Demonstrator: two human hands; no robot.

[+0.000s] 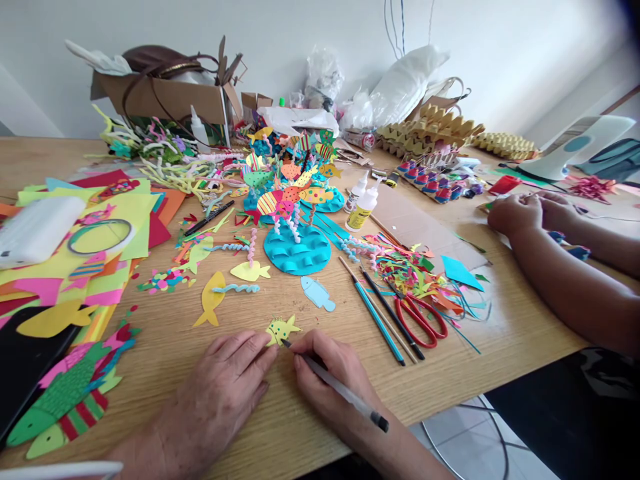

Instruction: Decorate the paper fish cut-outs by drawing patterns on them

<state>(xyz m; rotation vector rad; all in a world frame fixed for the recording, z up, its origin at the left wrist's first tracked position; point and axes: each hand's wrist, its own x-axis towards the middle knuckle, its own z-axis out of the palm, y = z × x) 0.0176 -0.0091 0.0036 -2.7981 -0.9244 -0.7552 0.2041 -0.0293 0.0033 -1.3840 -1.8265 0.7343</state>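
Note:
My right hand is closed round a pen, whose tip touches a small yellow-green paper fish with dark dots. The fingertips of my left hand press on the fish's left edge, holding it flat on the wooden table. Beyond the hands lie a light blue paper fish, a yellow fish with a pink twisted pipe cleaner, and an orange-yellow fish with a blue one. Farther back stands a blue wavy paper base with colourful fish on pipe cleaners.
Red-handled scissors and brushes lie right, near paper strips and glue bottles. Coloured paper, tape and a phone are at left. Another person's arms rest at the far right.

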